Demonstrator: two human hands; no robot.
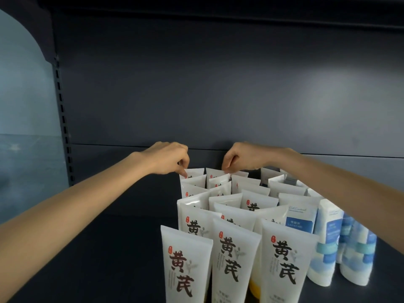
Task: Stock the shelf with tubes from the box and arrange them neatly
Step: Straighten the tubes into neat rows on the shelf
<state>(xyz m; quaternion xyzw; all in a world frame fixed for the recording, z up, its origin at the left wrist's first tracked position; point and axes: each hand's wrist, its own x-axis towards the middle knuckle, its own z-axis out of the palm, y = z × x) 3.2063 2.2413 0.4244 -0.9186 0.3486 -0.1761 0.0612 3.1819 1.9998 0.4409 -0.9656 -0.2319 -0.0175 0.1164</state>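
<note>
Several white tubes with dark brush lettering stand upright in rows on the dark shelf (105, 248); the front tube (187, 265) is closest to me. My left hand (168, 157) reaches to the back of the rows and pinches the top edge of a back-row tube (193, 172). My right hand (242, 157) pinches the top edge of the neighbouring back-row tube (215, 172). Both hands have fingers curled downward onto the crimped tops. The box is not in view.
White tubes with blue labels (328, 243) stand to the right of the brush-lettered rows. The shelf's back panel (196, 95) rises right behind the back row. A slotted upright (63, 119) marks the shelf's left side.
</note>
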